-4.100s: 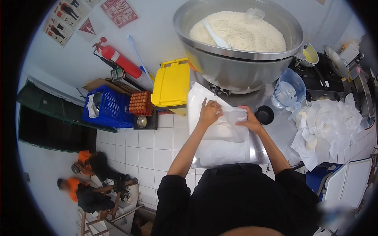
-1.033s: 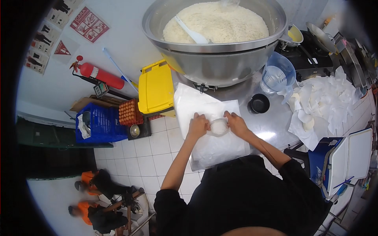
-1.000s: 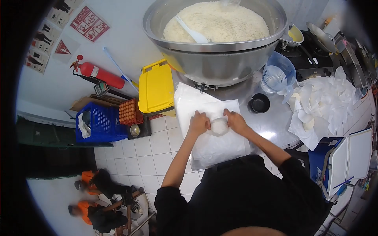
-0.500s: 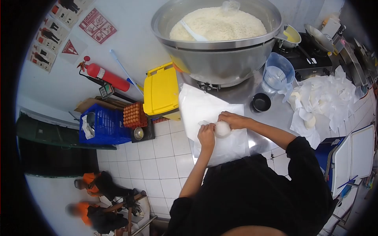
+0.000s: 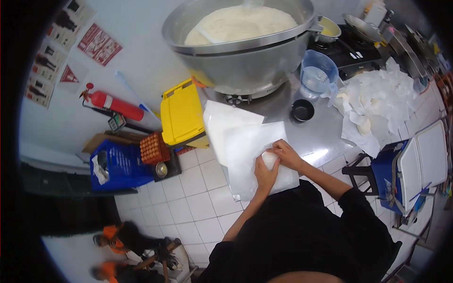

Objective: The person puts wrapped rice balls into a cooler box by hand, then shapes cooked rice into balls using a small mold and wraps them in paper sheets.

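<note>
Both my hands are closed around a white rice parcel, a small rounded bundle in thin paper. My left hand grips its near left side, with the thumb up along it. My right hand pinches the wrap at its upper right, covering part of the bundle. White paper sheets lie stacked and fanned under it at the counter's front edge. Beyond them stands a big metal rice cooker, full of white rice with a pale paddle in it. A small black bowl sits to the right.
A clear measuring jug stands behind the bowl, near a black stove. Crumpled white paper parcels pile up at right, near a blue cooler box. Left are a yellow bin, egg trays and two people in orange.
The parcel has gone from a smooth dome on the paper to a smaller bundle gathered between my hands. My hands have moved nearer my body and closer together. The camera view has shifted.
</note>
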`<state>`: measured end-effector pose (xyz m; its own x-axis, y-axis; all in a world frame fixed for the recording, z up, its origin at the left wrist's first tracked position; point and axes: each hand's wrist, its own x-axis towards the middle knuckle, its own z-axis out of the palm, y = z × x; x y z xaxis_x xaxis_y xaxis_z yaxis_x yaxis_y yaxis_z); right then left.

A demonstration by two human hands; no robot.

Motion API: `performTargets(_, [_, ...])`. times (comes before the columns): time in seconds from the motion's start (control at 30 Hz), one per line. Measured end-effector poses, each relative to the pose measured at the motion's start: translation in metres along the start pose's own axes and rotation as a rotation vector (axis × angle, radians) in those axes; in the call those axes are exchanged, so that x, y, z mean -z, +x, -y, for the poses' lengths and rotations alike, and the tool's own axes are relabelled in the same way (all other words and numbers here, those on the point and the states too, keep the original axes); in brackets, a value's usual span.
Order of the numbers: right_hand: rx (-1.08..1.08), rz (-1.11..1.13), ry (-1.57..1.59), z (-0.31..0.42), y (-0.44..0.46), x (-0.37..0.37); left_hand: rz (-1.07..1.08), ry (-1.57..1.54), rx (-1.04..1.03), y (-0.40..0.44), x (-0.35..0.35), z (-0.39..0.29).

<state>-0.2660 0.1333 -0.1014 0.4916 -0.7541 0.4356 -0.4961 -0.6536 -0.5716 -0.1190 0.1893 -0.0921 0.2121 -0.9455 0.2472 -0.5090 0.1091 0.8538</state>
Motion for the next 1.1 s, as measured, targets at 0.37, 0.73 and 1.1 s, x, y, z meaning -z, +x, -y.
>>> performTargets(0.37, [-0.757, -0.421, 0.495, 0.066, 0.017, 0.020, 0.187, -0.725, 0.608, 0.034, -0.016, -0.021])
performTargets(0.73, [-0.772, -0.538, 0.904, 0.041, 0.031, 0.046, 0.200, -0.804, 0.568, 0.061, -0.058, -0.033])
performTargets(1.1, [-0.757, -0.225, -0.412, -0.039, -0.087, 0.179, 0.115, 0.308, 0.489, 0.164, -0.032, 0.022])
